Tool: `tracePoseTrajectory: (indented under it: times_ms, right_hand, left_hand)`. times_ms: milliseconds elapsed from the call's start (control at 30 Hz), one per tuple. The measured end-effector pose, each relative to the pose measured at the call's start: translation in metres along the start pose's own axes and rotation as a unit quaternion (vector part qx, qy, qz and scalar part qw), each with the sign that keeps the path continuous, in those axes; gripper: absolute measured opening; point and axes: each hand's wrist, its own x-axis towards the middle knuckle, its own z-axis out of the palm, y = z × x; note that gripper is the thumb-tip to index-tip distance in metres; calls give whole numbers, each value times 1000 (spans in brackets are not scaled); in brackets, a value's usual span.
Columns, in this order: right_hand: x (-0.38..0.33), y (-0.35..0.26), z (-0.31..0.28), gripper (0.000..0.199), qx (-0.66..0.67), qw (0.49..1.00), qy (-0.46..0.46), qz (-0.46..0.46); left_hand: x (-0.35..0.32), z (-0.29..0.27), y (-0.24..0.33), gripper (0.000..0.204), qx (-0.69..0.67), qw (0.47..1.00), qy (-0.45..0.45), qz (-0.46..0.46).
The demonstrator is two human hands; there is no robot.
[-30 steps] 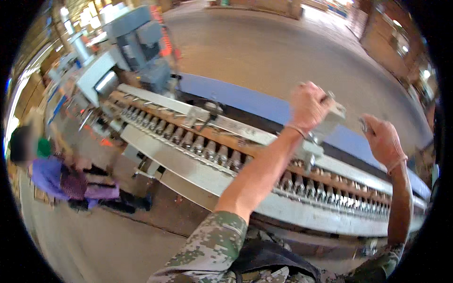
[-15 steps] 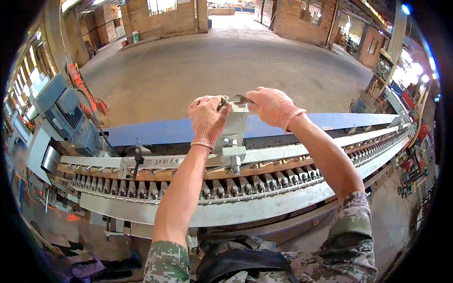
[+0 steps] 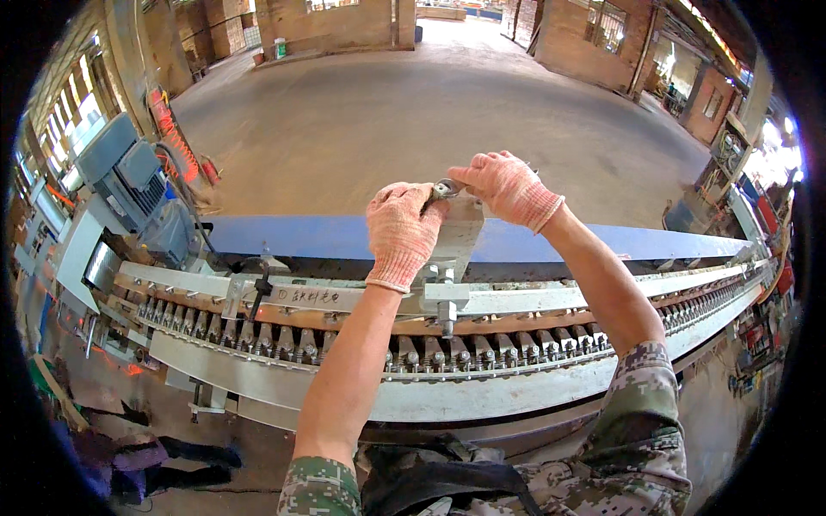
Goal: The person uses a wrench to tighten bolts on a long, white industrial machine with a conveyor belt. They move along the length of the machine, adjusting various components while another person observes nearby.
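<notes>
Both my hands wear pinkish knitted gloves and meet at the top of a pale metal post [image 3: 465, 225] that rises from a long machine. My right hand [image 3: 509, 189] is closed on an open-end wrench [image 3: 451, 184], mostly hidden by the fingers. Its jaw is at a bolt [image 3: 442, 188] by the post's top. Just left of the post, my left hand [image 3: 401, 230] curls its fingers around a small metal part at the bolt; the glove hides most of that part. Lower on the post stands another large bolt with nuts [image 3: 447, 315].
A long row of metal clamps with bolts [image 3: 460, 354] runs along the machine's pale beam [image 3: 482, 397]. Behind it stretches a blue beam [image 3: 568, 241]. At left stand a grey motor [image 3: 129, 176] and a red coiled hose [image 3: 172, 133]. A concrete floor [image 3: 370, 120] lies beyond.
The view has shifted, so the machine appears further right and lower. The wrench jaw has moved from beside the bolt onto it, and my hands are closer together.
</notes>
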Motion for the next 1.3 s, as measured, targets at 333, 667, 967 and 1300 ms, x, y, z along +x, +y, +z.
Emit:
tracePoseTrajectory:
  times_ms: [333, 667, 967, 1300]
  right_hand:
    - [-12, -16, -7, 35, 38, 998, 16, -40]
    - [-80, -69, -54, 56, 63, 994, 14, 93]
    - [-98, -78, -36, 37, 54, 987, 124, -82]
    - [-43, -119, -50, 45, 48, 938, 186, -289]
  left_hand:
    - [2, -5, 2, 41, 44, 996, 14, 72]
    - [6, -16, 2, 33, 7, 996, -51, 69]
    - [8, -4, -2, 46, -35, 996, -38, 71]
    - [3, 5, -10, 46, -11, 995, -9, 97]
